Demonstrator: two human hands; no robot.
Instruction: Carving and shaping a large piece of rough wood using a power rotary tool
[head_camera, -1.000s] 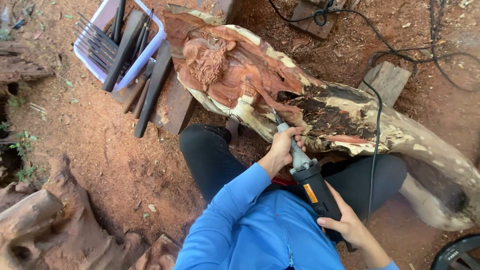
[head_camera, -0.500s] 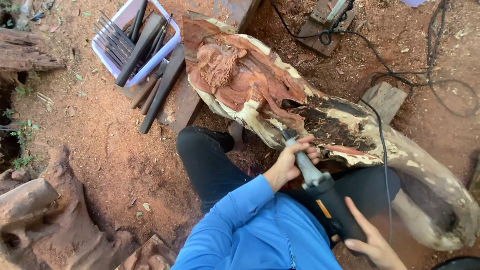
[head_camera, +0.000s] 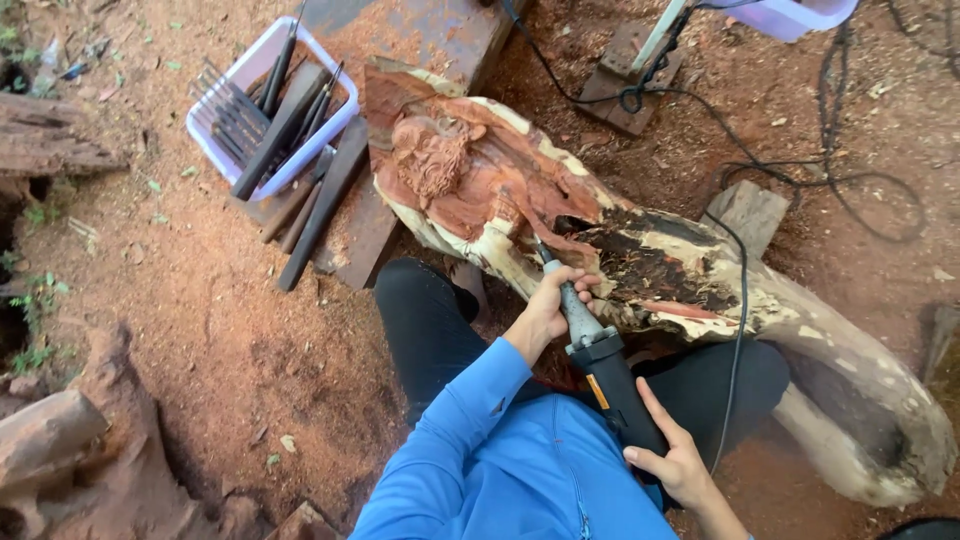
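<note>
My left hand (head_camera: 548, 312) has its fingers wrapped tight round the grey metal neck of the power carver (head_camera: 600, 365). My right hand (head_camera: 678, 463) closes round the rear of the black body, though the index finger lies straight along the casing instead of curling under.

I judge the main risk to be the bit grabbing. Its tip sits low on the near side of the carved log (head_camera: 640, 260), just where pale sapwood meets the dark, crumbly patch. That soft wood could catch and kick the tool toward my knees, which lie right beneath it. The black cord (head_camera: 738, 330) runs over the log close to the cut, so a slip could snag it.

The tool is slim, with an orange label on the body, and it slants from my lap up to the log. The log lies across the red earth, its left end carved into a reddish bearded face. A pale tray of chisels (head_camera: 270, 110) rests at the top left on a plank (head_camera: 420, 40), well apart from both hands.
</note>
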